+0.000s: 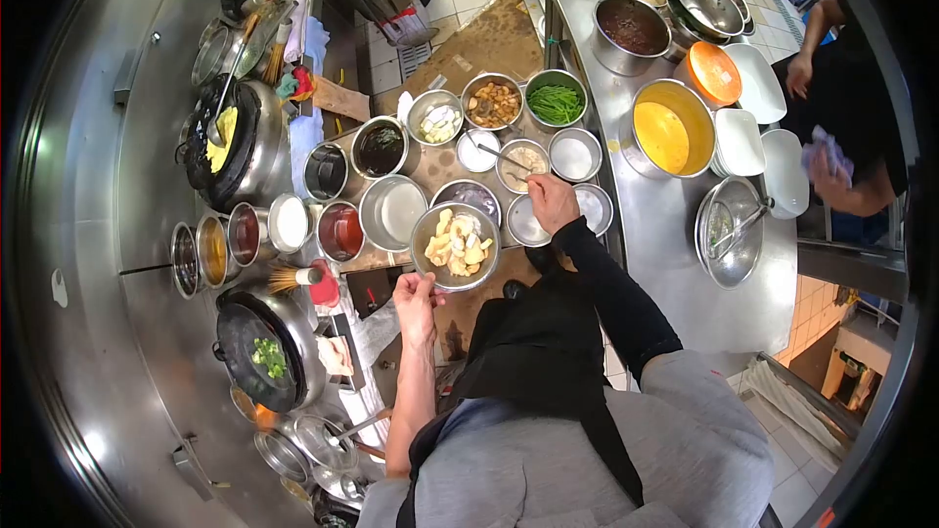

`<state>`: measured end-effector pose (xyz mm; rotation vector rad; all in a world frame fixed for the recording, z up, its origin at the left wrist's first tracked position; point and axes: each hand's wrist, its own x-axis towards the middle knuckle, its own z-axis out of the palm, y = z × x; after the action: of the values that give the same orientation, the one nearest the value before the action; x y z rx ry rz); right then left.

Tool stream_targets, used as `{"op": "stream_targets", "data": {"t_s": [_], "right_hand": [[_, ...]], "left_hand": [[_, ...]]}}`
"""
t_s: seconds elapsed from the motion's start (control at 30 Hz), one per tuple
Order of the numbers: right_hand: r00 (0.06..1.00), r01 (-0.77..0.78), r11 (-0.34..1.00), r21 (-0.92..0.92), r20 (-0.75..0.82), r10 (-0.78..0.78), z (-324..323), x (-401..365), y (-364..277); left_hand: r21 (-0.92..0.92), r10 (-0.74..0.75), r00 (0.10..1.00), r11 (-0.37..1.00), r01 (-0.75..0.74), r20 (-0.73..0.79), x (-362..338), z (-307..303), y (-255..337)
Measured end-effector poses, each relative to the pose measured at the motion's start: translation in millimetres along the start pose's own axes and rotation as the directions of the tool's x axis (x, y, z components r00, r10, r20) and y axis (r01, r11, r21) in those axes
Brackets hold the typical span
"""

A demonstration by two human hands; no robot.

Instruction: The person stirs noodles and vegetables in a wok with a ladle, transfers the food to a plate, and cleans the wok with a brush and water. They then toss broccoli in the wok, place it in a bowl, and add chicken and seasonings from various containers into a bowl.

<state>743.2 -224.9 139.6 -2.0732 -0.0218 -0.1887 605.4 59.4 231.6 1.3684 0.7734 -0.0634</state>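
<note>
My left hand (419, 305) pinches the rim of a metal bowl (419, 252) heaped with pale yellow chunks (460, 242), held in front of my apron. My right hand (555, 203) is closed at the near end of a thin metal spoon (502, 154). The spoon lies across a bowl of beige powder (525, 158), its far end towards a smaller bowl of white powder (477, 151). My right fingers hide part of the near end. Below that hand sits a shallow metal bowl (526, 225).
Bowls of green vegetable strips (556, 98), browned pieces (493, 101) and dark liquid (380, 149) stand ahead. Two woks (259, 352) (227, 142) are at left, holding food. A yellow-filled pot (673, 132) stands on the right counter, near another person's hand (833, 181) with a cloth.
</note>
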Motion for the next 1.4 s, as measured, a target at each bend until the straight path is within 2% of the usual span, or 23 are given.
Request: {"op": "stream_targets", "data": {"t_s": [0.07, 0.17, 0.27, 0.4, 0.53, 0.67, 0.7, 0.8, 0.83, 0.93, 1.1, 1.2, 1.3, 1.4], "right_hand": [[0.995, -0.094, 0.993, 0.074, -0.028, 0.096, 3, -3, 3], [0.944, -0.310, 0.923, 0.230, -0.040, 0.327, 6, -6, 15], [0.898, -0.389, 0.825, 0.411, -0.033, 0.439, 4, -9, 18], [0.896, -0.363, 0.817, 0.448, -0.075, 0.438, -17, -16, 6], [0.872, -0.375, 0.716, 0.589, -0.039, 0.489, -43, -27, -9], [0.884, -0.362, 0.604, 0.710, 0.054, 0.465, -76, -41, -45], [0.916, -0.325, 0.639, 0.697, 0.063, 0.397, -85, -44, -60], [0.955, -0.219, 0.909, 0.355, -0.112, 0.274, -86, -60, -79], [0.952, -0.270, 0.922, 0.277, -0.065, 0.298, -80, -66, -66], [0.982, -0.181, 0.980, 0.085, -0.040, 0.185, -54, -81, -35], [0.993, -0.095, 0.993, 0.073, -0.061, 0.099, -23, -96, -17], [0.983, -0.157, 0.982, 0.106, -0.078, 0.166, -10, -101, -6], [0.934, -0.318, 0.904, 0.287, -0.072, 0.351, -5, -105, -1], [0.896, -0.370, 0.822, 0.434, -0.068, 0.439, -9, -106, 2]], "left_hand": [[-0.014, 0.005, 1.000, 1.000, -0.005, -0.027, 0, -6, -3], [0.004, 0.001, 0.999, 1.000, -0.001, -0.042, -2, -12, -3], [0.006, 0.000, 0.999, 1.000, 0.000, -0.045, -1, -14, -4], [-0.001, 0.006, 1.000, 1.000, -0.006, -0.025, 4, -16, -6], [0.010, 0.017, 1.000, 1.000, -0.017, -0.010, 7, -12, -5], [0.039, 0.030, 0.999, 0.999, -0.031, 0.020, 9, 6, 2], [0.050, 0.032, 0.999, 0.998, -0.033, 0.032, 9, 10, 3], [-0.006, 0.030, 0.994, 1.000, -0.030, 0.109, 21, 13, -9], [-0.011, 0.021, 0.992, 1.000, -0.020, 0.121, 20, 15, -8], [-0.021, 0.017, 0.997, 1.000, -0.016, 0.077, 11, 15, -4], [0.005, 0.024, 0.999, 1.000, -0.025, 0.042, 0, -17, -9], [-0.002, 0.019, 1.000, 1.000, -0.019, 0.017, -5, -40, -20], [-0.013, 0.004, 1.000, 1.000, -0.004, -0.018, -11, -53, -25], [-0.030, 0.010, 1.000, 0.999, -0.011, -0.020, -16, -60, -29]]}}
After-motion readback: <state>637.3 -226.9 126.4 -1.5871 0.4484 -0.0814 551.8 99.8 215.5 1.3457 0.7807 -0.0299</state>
